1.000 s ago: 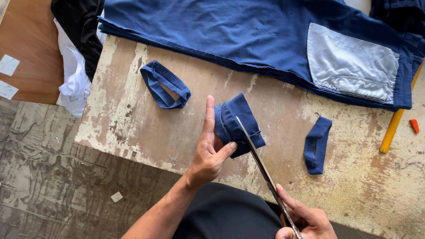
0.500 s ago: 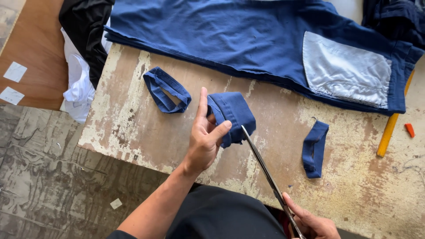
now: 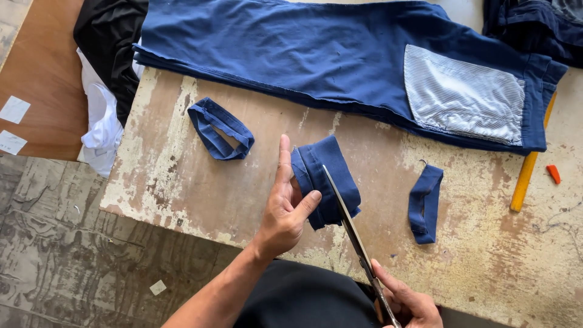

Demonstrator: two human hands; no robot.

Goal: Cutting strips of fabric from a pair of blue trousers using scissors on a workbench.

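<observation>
Folded navy cloth piece [image 3: 328, 182], pinned on the worn wooden worktable [image 3: 200, 194] under the left hand [image 3: 286, 209]: thumb clamped on its near side, index finger stretched straight along its left edge. Beyond the grip, spread wide across the far end of the table, navy trousers [image 3: 291, 54] with a striped grey pocket lining [image 3: 464, 97] turned out. Off past the far left corner, black fabric [image 3: 112, 42] over something white [image 3: 100, 127]. Right of the grip, beyond the trousers' edge, a yellow stick [image 3: 528, 176], maybe a ruler, and a small orange bit [image 3: 553, 174], hard to name. Left of the grip, one cut navy loop [image 3: 220, 129]; right of it, a second loop [image 3: 424, 203] lying flat. Long scissors [image 3: 349, 225] running from the right hand [image 3: 408, 304] up across the folded piece, blades looking nearly closed, tip resting on the cloth's upper middle.

Step in hand, by the look of it: mid-cut through the folded band. Next move calls for keeping the layers squared under the thumb, fingers clear of the blade line. Right hand wrapped on the scissor handles, though handles and most fingers cut off by the frame's bottom edge. Whether the blades sit through the cloth or only on top: cannot tell.
</observation>
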